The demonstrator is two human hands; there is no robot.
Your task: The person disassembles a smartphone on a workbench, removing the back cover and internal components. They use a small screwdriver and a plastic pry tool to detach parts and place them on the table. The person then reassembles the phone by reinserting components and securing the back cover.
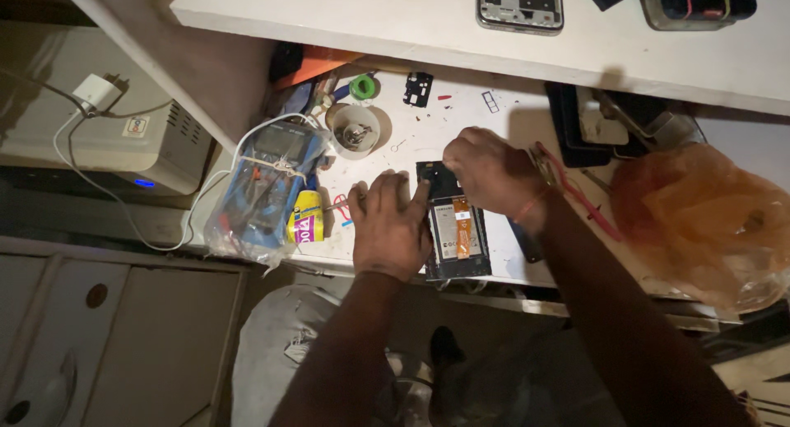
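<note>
Count: two hands, left (388, 225) and right (487, 174); one opened phone (455, 234); one multimeter (270, 184); one small cup (355, 129); one orange plastic bag (699, 221); one phone frame (520, 5).

Opened phone (457, 238) on the workbench (461, 118)
Multimeter (267, 184) left of it, small cup (355, 129) beyond; probably a phone frame (520, 5) on the far shelf.

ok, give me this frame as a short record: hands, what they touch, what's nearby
left hand: flat on the opened phone's left edge
right hand: curled over the phone's top end; whether it grips anything is hidden
opened phone: back off, battery exposed, lying on the white worktable
nearby left: multimeter in a plastic bag, small cup
nearby right: orange plastic bag
</note>
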